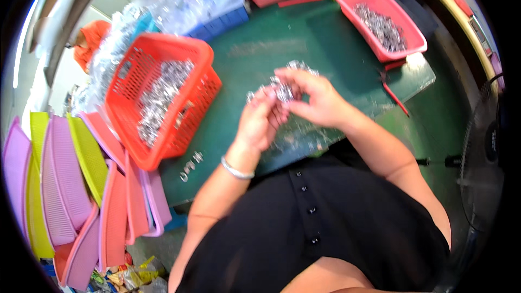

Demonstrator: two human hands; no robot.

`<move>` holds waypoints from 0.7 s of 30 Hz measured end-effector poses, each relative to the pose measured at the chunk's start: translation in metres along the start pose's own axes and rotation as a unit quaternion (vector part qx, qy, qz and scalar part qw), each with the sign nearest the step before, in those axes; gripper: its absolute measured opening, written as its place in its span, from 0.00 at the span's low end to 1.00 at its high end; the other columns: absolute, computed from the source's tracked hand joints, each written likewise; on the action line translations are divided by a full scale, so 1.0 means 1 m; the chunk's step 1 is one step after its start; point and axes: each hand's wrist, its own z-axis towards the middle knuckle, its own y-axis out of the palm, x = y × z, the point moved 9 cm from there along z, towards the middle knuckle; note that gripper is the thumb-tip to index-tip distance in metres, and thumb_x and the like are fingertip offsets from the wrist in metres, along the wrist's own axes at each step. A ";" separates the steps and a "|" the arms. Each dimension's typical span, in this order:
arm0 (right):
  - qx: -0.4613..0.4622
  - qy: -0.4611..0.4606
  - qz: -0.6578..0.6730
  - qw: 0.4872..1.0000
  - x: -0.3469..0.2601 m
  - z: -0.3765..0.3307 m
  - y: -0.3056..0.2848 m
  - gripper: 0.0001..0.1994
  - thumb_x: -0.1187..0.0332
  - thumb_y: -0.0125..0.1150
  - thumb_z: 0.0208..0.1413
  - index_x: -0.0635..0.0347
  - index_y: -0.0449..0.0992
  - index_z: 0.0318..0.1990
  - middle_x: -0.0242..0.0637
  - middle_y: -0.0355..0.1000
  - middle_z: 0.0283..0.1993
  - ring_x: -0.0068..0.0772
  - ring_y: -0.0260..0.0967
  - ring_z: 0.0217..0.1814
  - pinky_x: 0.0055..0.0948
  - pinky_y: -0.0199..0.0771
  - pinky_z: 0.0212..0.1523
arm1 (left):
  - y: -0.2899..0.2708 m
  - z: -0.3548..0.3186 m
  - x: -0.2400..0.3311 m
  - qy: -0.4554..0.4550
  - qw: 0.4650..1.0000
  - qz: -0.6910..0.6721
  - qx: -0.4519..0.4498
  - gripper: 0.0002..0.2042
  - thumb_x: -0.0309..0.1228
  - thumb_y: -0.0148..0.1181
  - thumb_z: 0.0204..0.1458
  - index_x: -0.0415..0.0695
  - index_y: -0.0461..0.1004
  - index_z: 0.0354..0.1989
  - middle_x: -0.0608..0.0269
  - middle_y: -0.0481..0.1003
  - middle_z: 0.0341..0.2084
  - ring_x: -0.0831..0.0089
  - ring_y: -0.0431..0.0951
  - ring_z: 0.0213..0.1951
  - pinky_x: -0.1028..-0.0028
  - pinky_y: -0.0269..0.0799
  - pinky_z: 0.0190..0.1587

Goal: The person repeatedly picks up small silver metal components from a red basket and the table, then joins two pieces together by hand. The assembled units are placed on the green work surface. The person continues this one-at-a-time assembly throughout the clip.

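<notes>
Over the green table [260,49], my two hands meet around small shiny silver metal pieces [284,93] whose exact kind I cannot make out. My left hand [258,122] is closed, fingers curled and thumb against the pieces. From the other side, the thumb and fingers of my right hand [320,99] close on the same pieces. Similar metal pieces [299,65] lie on the table just beyond my hands. A few more pieces [191,166] sit apart near my left forearm.
A red perforated basket [203,84] of silver parts stands at left, and a pink tray [347,8] of parts at far right. Red-handled pliers [395,97] lie near the right edge. Stacked colored plastic baskets [65,184] flank the left; a black fan [480,146] stands right. A person in orange [92,40] is beyond.
</notes>
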 end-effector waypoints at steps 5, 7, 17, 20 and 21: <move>-0.041 0.052 0.094 0.993 0.008 -0.007 0.008 0.28 0.85 0.55 0.45 0.66 0.60 0.57 0.35 0.67 0.44 0.18 0.64 0.35 0.21 0.68 0.39 | -0.006 0.000 -0.009 -0.034 0.998 -0.055 0.003 0.09 0.31 0.42 0.59 0.41 0.67 0.41 0.64 0.72 0.27 0.77 0.71 0.26 0.78 0.70 0.29; -0.047 0.069 0.128 0.988 0.014 -0.010 0.011 0.28 0.86 0.54 0.45 0.67 0.59 0.57 0.35 0.66 0.46 0.18 0.64 0.36 0.21 0.68 0.41 | -0.008 0.000 -0.012 -0.045 0.996 -0.070 0.010 0.08 0.31 0.42 0.59 0.41 0.67 0.39 0.64 0.72 0.27 0.77 0.71 0.26 0.77 0.70 0.29; -0.029 0.055 0.185 0.981 0.021 -0.011 0.013 0.26 0.84 0.51 0.44 0.69 0.60 0.56 0.40 0.66 0.45 0.19 0.64 0.34 0.21 0.69 0.40 | -0.015 -0.001 -0.019 -0.062 0.992 -0.112 -0.014 0.13 0.30 0.41 0.59 0.41 0.63 0.50 0.65 0.70 0.30 0.77 0.68 0.28 0.78 0.66 0.31; -0.029 0.060 0.196 0.978 0.021 -0.013 0.014 0.26 0.84 0.51 0.44 0.69 0.60 0.55 0.40 0.67 0.45 0.19 0.64 0.34 0.21 0.69 0.40 | -0.016 -0.002 -0.022 -0.068 0.989 -0.130 -0.017 0.12 0.30 0.41 0.59 0.42 0.64 0.49 0.65 0.70 0.30 0.76 0.69 0.28 0.78 0.66 0.31; -0.029 0.061 0.198 0.978 0.022 -0.013 0.014 0.26 0.84 0.51 0.44 0.69 0.60 0.55 0.40 0.67 0.45 0.19 0.64 0.34 0.21 0.69 0.40 | -0.017 -0.002 -0.023 -0.071 0.988 -0.133 -0.018 0.12 0.30 0.41 0.59 0.42 0.64 0.48 0.65 0.70 0.30 0.76 0.69 0.28 0.78 0.66 0.31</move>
